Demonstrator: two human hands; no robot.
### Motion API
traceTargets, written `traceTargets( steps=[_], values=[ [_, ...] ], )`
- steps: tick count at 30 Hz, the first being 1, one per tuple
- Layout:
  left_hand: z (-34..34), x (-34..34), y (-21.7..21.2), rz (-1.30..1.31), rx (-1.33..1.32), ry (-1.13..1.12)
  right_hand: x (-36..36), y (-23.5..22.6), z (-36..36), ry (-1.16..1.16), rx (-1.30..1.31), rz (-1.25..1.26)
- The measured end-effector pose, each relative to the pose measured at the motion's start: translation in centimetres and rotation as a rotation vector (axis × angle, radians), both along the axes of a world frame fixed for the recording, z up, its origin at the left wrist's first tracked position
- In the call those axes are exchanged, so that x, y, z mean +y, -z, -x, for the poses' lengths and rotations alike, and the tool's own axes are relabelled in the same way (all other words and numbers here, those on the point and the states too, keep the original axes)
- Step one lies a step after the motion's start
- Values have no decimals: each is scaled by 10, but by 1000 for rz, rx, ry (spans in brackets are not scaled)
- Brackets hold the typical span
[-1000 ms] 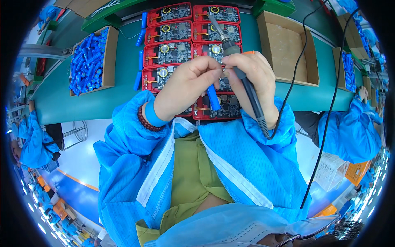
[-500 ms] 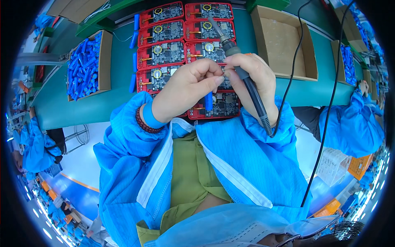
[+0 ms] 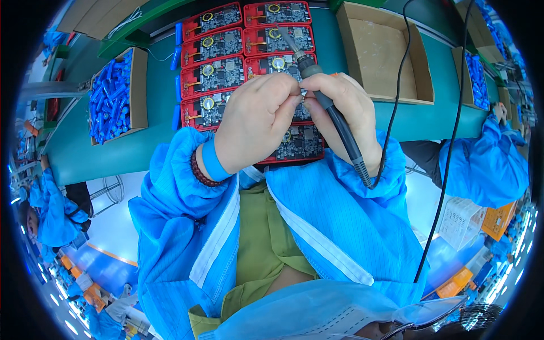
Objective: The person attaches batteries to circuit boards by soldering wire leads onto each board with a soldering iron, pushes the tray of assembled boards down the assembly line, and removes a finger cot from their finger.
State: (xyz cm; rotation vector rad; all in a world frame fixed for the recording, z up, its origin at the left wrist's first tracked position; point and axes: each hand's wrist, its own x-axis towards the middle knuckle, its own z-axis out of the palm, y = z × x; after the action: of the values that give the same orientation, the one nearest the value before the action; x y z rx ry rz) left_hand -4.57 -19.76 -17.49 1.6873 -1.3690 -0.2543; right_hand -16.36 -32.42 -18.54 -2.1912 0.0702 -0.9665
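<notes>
My right hand (image 3: 348,107) is wrapped round a soldering iron (image 3: 341,126), its metal tip pointing away from me over the far boards. Close beside it, my left hand (image 3: 255,116) is closed, thumb and forefinger pinched together. The fingertips of both hands nearly meet over the right-hand column of red cases; whatever small thing lies between them is too hidden to name. Beneath my hands are two columns of red cases (image 3: 184,122) holding circuit boards (image 3: 212,73), several with a round coin cell (image 3: 208,103). The nearest right board (image 3: 300,144) is partly covered by my left hand.
A cardboard box of blue cylindrical cells (image 3: 110,96) stands at left, with more loose blue cells (image 3: 177,79) beside the cases. An open cardboard tray (image 3: 385,62) lies at right. The iron's black cable (image 3: 396,102) hangs past my right arm. A co-worker's blue sleeve (image 3: 481,161) is farther right.
My left hand has moved slightly away from me and turned, its fingers closing in more. The blue cell that showed below it is out of sight. The view has shifted a little.
</notes>
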Motion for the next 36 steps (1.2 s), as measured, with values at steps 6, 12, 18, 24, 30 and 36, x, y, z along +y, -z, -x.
traceTargets(
  steps=[6, 12, 18, 24, 30, 36],
  values=[
    [2, -3, -3, -7, -28, 21, -9, -4, 9, -37, 15, 182],
    [-34, 22, -6, -31, 204, -303, -32, -15, 36, 254, 117, 206],
    [-28, 46, 11, -33, 368, -235, -86, -15, 41, 467, 110, 398],
    [-4, 71, 13, -269, 448, -247, -48, -20, 52, 345, -10, -294],
    [9, 73, 42, -259, 75, -189, -13, 0, 67, -294, 53, -304],
    [14, 62, 50, -168, -219, -178, 6, 0, 61, -391, 289, -291]
  ],
)
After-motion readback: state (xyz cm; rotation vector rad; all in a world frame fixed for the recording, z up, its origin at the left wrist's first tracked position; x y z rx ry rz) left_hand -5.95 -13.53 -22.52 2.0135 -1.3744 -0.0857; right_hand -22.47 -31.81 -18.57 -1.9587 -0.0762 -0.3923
